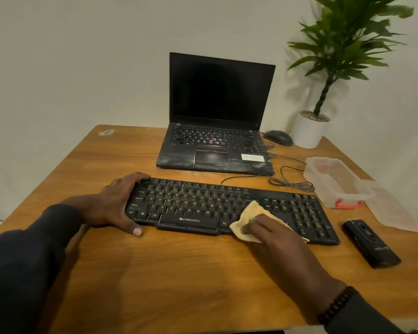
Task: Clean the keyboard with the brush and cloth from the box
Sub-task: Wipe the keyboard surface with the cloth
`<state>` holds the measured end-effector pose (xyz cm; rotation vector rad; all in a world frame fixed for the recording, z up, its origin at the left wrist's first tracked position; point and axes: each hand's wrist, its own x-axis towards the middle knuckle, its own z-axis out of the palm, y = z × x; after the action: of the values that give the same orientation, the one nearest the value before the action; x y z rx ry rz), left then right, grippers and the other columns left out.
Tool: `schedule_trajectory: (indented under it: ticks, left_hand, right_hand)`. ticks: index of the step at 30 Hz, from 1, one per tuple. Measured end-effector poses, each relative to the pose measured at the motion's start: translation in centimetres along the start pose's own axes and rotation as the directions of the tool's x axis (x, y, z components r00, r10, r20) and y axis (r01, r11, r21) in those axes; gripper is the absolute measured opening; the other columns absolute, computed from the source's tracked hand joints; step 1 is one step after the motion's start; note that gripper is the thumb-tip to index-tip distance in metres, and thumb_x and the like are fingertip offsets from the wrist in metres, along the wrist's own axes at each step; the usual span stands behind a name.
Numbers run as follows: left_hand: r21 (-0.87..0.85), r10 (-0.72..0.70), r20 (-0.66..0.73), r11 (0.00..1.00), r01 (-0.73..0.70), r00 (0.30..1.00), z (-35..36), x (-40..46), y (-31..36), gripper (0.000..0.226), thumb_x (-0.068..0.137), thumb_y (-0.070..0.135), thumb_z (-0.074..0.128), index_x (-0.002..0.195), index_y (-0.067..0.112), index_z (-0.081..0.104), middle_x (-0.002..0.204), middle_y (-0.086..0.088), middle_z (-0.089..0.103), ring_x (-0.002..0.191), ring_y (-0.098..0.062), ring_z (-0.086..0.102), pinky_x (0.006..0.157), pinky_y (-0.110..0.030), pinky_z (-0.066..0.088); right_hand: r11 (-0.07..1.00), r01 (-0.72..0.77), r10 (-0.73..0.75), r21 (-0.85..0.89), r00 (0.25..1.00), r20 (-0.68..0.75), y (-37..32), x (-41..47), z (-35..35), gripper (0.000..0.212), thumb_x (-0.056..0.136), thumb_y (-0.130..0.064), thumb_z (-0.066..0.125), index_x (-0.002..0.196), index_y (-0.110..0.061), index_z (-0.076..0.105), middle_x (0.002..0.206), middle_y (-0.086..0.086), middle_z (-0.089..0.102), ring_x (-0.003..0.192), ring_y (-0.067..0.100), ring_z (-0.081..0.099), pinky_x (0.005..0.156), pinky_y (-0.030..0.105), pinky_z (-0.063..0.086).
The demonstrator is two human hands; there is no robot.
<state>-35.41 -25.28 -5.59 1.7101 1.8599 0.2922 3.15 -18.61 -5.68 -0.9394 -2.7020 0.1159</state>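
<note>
Your left hand grips the Zebronics keyboard's left end on the bench; your right hand presses the yellow cloth, fingers curled on it, at the front edge; loosen the left and the keyboard may skid; a snagged fold could lift a keycap.

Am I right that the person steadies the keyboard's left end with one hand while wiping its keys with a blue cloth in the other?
Nearly. The head view shows the cloth is yellow, not blue. The rest holds: the left hand grips the left end of the keyboard while the right hand presses the cloth on the keys.
</note>
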Motion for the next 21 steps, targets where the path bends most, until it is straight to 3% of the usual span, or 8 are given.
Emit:
schedule_trajectory:
  ticks: [3,7,10,14,18,21]
  left_hand:
    - [-0.003,0.001,0.006,1.000,-0.001,1.000,0.0,-0.2,0.3,0.119,0.037,0.077,0.078,0.131,0.066,0.005,0.126,0.038,0.015,0.126,-0.009,0.020,0.110,-0.041,0.028]
    - [-0.008,-0.020,0.009,1.000,0.020,1.000,0.0,-0.4,0.7,0.120,0.034,0.081,0.077,0.129,0.067,0.005,0.134,0.021,0.019,0.128,-0.011,0.021,0.112,-0.044,0.028]
    - [-0.010,-0.035,0.008,0.999,0.035,0.999,0.0,-0.4,0.8,0.122,0.031,0.085,0.075,0.128,0.068,0.003,0.135,0.019,0.019,0.128,-0.011,0.021,0.114,-0.046,0.027]
    - [-0.006,-0.041,0.024,0.999,0.041,0.999,0.0,-0.5,1.1,0.124,0.029,0.087,0.074,0.128,0.067,0.003,0.134,0.020,0.018,0.130,-0.011,0.020,0.115,-0.046,0.027]
    - [-0.029,-0.085,0.035,0.996,0.086,0.996,0.0,-0.6,1.5,0.126,0.025,0.087,0.076,0.125,0.068,0.002,0.134,0.016,0.020,0.126,-0.011,0.022,0.113,-0.045,0.029]
    - [-0.038,-0.110,0.065,0.993,0.112,0.992,-0.2,-0.8,1.6,0.139,0.025,0.084,0.079,0.132,0.062,-0.006,0.145,0.012,0.015,0.132,-0.015,0.020,0.115,-0.045,0.027]
  right_hand:
    - [0.995,-0.098,0.098,0.022,0.995,-0.002,2.2,-1.7,-0.9,0.041,0.082,-0.011,0.074,0.116,-0.030,0.065,0.118,-0.015,0.058,0.096,0.002,0.057,0.078,0.017,0.048]
    - [0.981,-0.193,0.193,0.015,0.981,0.000,4.4,-3.3,-1.8,0.042,0.078,-0.006,0.076,0.112,-0.029,0.069,0.118,-0.009,0.063,0.096,0.004,0.056,0.078,0.020,0.047]
    - [0.961,-0.271,0.272,0.046,0.962,-0.008,4.4,-3.7,-1.9,0.041,0.082,-0.009,0.072,0.118,-0.028,0.066,0.125,-0.011,0.060,0.110,0.010,0.057,0.090,0.023,0.045]
    - [0.973,-0.200,0.210,0.115,0.974,-0.085,1.2,-2.1,-0.7,0.032,0.087,-0.013,0.067,0.117,-0.025,0.066,0.117,-0.012,0.060,0.099,0.003,0.054,0.086,0.015,0.042]
    - [0.990,-0.060,0.073,0.130,0.993,-0.096,-3.7,1.3,1.6,0.030,0.088,-0.011,0.065,0.117,-0.021,0.065,0.115,-0.005,0.062,0.097,0.011,0.058,0.081,0.027,0.053]
    - [0.967,-0.104,0.138,0.232,0.981,-0.135,-4.9,2.8,2.4,0.024,0.095,-0.016,0.058,0.118,-0.024,0.061,0.117,-0.010,0.056,0.099,0.006,0.054,0.081,0.020,0.048]
